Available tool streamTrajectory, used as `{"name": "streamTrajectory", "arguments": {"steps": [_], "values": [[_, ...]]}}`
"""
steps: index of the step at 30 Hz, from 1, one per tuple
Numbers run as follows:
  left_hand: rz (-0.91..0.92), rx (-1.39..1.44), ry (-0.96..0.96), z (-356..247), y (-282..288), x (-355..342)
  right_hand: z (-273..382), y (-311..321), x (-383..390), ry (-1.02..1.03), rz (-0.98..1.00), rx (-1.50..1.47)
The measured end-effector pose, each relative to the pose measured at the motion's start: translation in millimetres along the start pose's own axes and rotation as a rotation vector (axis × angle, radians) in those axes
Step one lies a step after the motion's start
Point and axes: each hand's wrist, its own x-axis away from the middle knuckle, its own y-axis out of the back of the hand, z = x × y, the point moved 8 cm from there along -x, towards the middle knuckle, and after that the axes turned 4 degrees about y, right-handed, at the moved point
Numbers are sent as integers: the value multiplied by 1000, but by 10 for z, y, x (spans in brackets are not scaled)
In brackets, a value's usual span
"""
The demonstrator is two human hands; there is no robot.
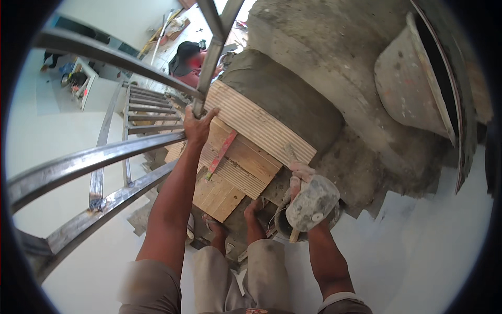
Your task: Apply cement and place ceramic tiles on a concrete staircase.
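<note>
Nearest, the wearer's two forearms enter from the lower edge. The right forearm rises almost straight, the wrist passing behind a rounded grey piece [314,203] caked with mortar. The right hand [301,175] lies at its far edge, fingers bent; what they close on is partly hidden, so the grip cannot be told. The piece appears light and fairly stiff, gritty where dry, slick if wet; its rim would be the surest hold. A bucket [283,226] stands below, partly covered by it.

The left arm reaches long and nearly straight, up and forward, to the railing [104,156]. There the left hand [197,125] is wrapped around the foot of a post, one digit standing out to the right. The railing, bare metal, is probably heavy, rigid and smooth; the post suits a whole-hand hold, the rough weld on the lower rail less so.

Between the hands and beyond the feet lie wood-toned tiles [215,199], with a red level [222,154] across them. The ribbed tile [256,124] farther on is likely stiff but brittle, best supported along both long edges. Beyond it spreads a mound of mortar [293,99], presumably soft and heavy; farther off, a co-worker [185,65] is low down beside the work.
</note>
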Motion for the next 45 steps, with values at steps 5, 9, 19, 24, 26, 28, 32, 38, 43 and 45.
{"name": "streamTrajectory", "arguments": {"steps": [5,9,19,24,26,28,32,38,43,45], "values": [[-8,-25,-68,-38,-69,37,269,-38,204,646,117,580],[43,-31,-18,265,-58,-86,269,-53,224,660,10,489],[140,-26,67,242,-155,-47,62,198,337,503,-3,476],[82,-75,58,369,-60,-128,120,118,299,459,-10,279],[-60,-263,-61,330,-41,-110,63,37,173,457,43,399],[-144,-367,-113,398,30,-124,263,-176,117,681,18,340],[-24,-142,-37,-36,-67,68,636,-545,-47,817,26,545],[4,45,-41,-31,-67,56,210,-743,-414,633,222,590],[-16,-2,-28,-63,-3,57,139,-966,-571,523,229,568],[-1,-20,-5,38,-14,35,-43,-979,-631,372,305,526]]}}
